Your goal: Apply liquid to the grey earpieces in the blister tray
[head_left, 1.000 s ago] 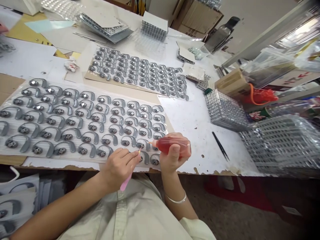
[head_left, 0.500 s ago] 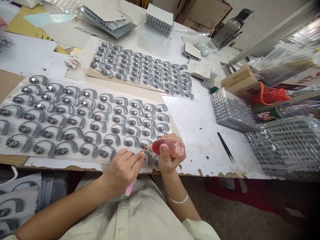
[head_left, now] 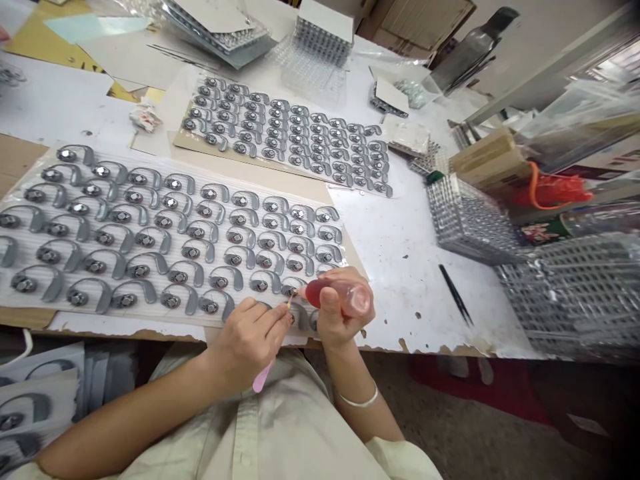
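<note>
My left hand [head_left: 250, 337] is closed around slim pink tweezers [head_left: 263, 379]; the flat pink end sticks out below the palm and the tip points up to the right. My right hand [head_left: 345, 320] grips a small squeeze bottle [head_left: 345, 297] of red liquid, tilted so its nozzle points left. Both tips meet at one grey ear-hook piece [head_left: 289, 291] in the front row of a ribbed white sheet [head_left: 150, 320]. Whether the tips touch the piece, I cannot tell. Rows of like hooked pieces [head_left: 173, 277] with round metallic ends lie across this sheet.
Behind lies a second board of the same pieces [head_left: 295, 137]. Black tweezers [head_left: 455, 293] rest to the right, near stacked clear plastic trays [head_left: 575, 300] and a cardboard box [head_left: 483, 160]. Crumpled tissue [head_left: 145, 117] sits at left. The table's chipped front edge [head_left: 400, 345] runs by my body.
The view has shifted slightly. Both hands keep their grips and stay at the same front-row piece, with hardly any movement.
</note>
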The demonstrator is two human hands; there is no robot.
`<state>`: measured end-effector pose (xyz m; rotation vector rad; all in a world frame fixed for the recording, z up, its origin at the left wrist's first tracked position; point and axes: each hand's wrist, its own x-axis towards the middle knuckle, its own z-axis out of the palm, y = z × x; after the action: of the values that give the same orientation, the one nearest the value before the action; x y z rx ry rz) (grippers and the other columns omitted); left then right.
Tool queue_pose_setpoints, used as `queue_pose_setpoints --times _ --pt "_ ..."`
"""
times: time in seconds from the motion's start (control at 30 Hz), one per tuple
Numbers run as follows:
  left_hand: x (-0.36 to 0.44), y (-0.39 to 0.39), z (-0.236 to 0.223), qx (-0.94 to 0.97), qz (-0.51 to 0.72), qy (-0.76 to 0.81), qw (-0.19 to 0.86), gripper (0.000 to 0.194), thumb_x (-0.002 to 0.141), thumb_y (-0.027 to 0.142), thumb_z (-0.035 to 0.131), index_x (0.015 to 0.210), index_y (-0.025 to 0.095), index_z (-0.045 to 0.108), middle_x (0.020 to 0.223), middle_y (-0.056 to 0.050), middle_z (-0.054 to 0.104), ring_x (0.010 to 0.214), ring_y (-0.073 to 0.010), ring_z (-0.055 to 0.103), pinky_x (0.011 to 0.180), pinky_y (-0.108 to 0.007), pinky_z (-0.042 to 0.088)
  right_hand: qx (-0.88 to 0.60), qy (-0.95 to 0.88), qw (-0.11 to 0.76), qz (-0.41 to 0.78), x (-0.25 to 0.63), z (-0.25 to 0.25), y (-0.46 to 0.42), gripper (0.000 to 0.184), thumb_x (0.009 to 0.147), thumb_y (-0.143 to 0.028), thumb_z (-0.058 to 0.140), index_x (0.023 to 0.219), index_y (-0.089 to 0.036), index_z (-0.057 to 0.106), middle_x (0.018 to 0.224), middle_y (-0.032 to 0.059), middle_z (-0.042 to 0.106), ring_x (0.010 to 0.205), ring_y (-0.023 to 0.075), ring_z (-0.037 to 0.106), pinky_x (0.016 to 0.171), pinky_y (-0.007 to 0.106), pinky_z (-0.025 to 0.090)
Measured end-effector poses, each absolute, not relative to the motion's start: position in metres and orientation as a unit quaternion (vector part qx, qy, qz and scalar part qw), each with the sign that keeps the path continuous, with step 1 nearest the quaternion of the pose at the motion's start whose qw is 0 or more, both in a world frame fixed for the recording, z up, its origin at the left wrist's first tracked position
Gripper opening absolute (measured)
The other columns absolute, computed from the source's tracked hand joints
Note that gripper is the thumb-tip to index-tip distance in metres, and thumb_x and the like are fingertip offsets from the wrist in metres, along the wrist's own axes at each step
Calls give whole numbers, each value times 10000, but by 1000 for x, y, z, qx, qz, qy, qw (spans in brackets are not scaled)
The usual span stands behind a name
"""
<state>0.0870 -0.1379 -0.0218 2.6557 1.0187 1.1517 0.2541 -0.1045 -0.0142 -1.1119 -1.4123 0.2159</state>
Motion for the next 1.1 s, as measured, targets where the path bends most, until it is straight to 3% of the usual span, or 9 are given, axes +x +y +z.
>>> queue_pose_setpoints --times 1.1 --pt "85 -138 -19 864 381 325 57 151 844 26 507 966 67 587 960 -137 705 658 -168 593 560 -311 372 -477 -628 613 44 256 -15 -103 141 827 -311 585 793 -181 543 697 17 561 669 170 578 612 365 493"
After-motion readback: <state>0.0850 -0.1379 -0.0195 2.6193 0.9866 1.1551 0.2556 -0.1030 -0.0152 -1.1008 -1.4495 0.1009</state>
